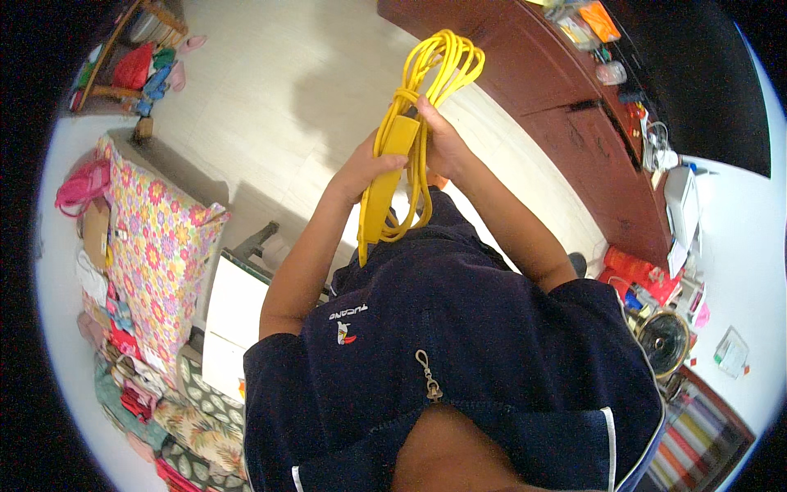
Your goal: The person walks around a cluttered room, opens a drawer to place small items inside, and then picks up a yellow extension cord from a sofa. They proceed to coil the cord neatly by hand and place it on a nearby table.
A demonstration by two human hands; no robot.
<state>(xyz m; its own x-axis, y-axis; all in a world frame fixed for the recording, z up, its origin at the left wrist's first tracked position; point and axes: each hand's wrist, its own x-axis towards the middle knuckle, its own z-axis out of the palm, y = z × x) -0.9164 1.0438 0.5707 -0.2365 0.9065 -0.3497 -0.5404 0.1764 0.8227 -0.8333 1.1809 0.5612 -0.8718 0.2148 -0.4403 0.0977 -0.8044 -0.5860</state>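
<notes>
In front of my body, both hands hold a yellow power strip (382, 195) with its yellow cable (445, 61) gathered into long loops. The strip is tilted, its lower end pointing toward my shirt. My left hand (366, 166) is closed around the strip's side, thumb lying across its face. From the other side, my right hand (445, 143) grips the bundled cable, thumb up along the loops; its other fingers are mostly hidden behind. A turn of cable is wrapped around the bundle near the strip's upper end. The upper loops stick out beyond my hands, over the floor.
A dark red cabinet (566, 131) with small items on top runs along the right. At left stands something draped in a flowered cloth (156, 246), with clothes (131, 385) heaped nearby. A wooden rack (102, 90) is far left. Pale tiled floor (246, 74) lies between.
</notes>
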